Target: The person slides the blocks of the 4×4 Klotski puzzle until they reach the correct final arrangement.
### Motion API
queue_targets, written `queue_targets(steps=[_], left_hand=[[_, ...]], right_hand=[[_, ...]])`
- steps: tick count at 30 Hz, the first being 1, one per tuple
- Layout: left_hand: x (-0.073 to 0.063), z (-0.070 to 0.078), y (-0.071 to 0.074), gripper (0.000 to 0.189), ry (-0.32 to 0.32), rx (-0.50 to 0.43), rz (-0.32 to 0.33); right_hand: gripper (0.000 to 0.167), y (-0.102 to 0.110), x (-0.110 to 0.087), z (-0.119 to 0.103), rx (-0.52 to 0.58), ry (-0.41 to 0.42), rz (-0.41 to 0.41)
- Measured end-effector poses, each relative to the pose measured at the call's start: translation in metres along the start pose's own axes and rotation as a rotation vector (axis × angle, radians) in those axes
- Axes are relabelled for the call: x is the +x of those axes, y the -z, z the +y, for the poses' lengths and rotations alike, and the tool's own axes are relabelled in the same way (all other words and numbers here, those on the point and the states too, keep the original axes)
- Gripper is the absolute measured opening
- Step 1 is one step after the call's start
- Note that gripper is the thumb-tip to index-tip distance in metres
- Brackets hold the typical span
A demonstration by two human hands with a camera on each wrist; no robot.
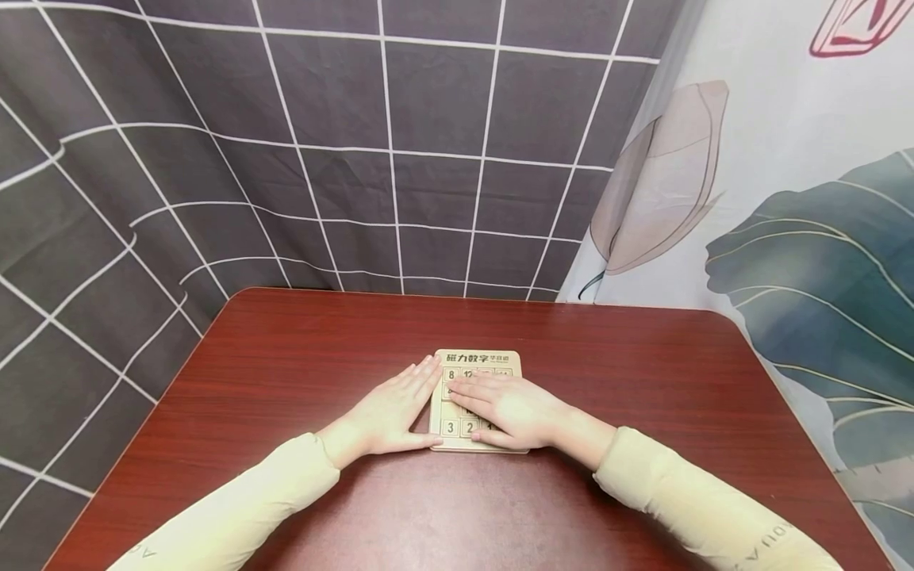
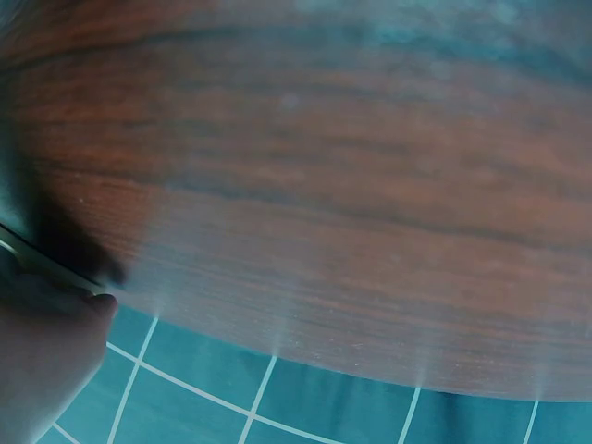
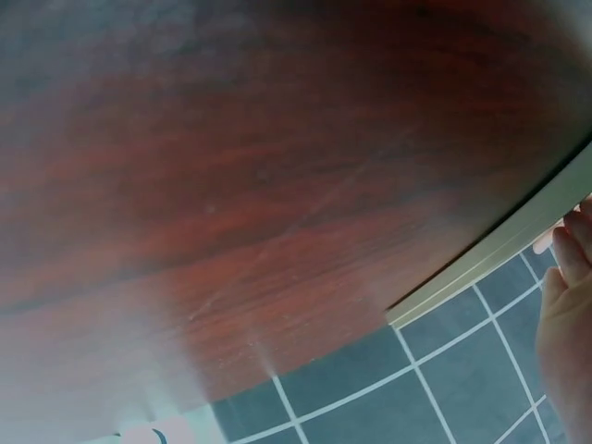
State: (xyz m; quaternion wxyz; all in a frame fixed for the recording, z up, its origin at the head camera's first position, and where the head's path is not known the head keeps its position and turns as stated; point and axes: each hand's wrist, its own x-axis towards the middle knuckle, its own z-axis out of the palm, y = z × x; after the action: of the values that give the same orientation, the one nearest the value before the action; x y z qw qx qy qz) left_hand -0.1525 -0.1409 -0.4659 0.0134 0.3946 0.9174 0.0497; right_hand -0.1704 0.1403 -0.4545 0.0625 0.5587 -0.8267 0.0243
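A cream number sliding puzzle (image 1: 477, 358) with square numbered tiles lies flat on the dark red wooden table. My left hand (image 1: 393, 408) rests at the puzzle's left edge, fingers straight toward its upper left corner and thumb at its lower left. Across the tiles lies my right hand (image 1: 517, 411), palm down with fingers extended leftward, hiding much of the middle and right side. Tiles 8, 3 and 2 show beside it. The puzzle's side edge (image 3: 481, 254) appears in the right wrist view, next to the right hand (image 3: 569, 324). Part of the left hand (image 2: 55, 356) shows in the left wrist view.
The red wooden table (image 1: 321, 341) extends around the puzzle on all sides. Behind it hangs a dark grey curtain (image 1: 435, 190) with a white grid. A white curtain (image 1: 764, 159) with leaf prints hangs along the right side.
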Motion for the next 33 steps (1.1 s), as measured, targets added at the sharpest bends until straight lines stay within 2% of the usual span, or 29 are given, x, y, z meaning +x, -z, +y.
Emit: queue_targets(steps=[5,12,16,23,33], left_hand=[[-0.001,0.0,0.003,0.104,-0.009,-0.007,0.013],[-0.001,0.0,0.003,0.104,-0.008,-0.009,0.011],[-0.001,-0.001,0.005,0.103,-0.013,-0.008,0.02],[-0.001,0.0,0.005,0.103,-0.019,-0.005,0.019],[-0.001,0.001,0.004,0.105,-0.009,-0.008,0.007]], right_hand=[[0.064,0.0,-0.002,-0.002,0.002,0.006,0.007],[0.066,-0.001,-0.01,-0.012,-0.003,0.075,0.055],[0.066,0.0,-0.012,-0.015,0.015,0.083,0.056],[0.065,0.002,-0.01,-0.005,0.062,0.048,0.032],[0.065,0.001,0.004,0.018,0.075,-0.064,-0.018]])
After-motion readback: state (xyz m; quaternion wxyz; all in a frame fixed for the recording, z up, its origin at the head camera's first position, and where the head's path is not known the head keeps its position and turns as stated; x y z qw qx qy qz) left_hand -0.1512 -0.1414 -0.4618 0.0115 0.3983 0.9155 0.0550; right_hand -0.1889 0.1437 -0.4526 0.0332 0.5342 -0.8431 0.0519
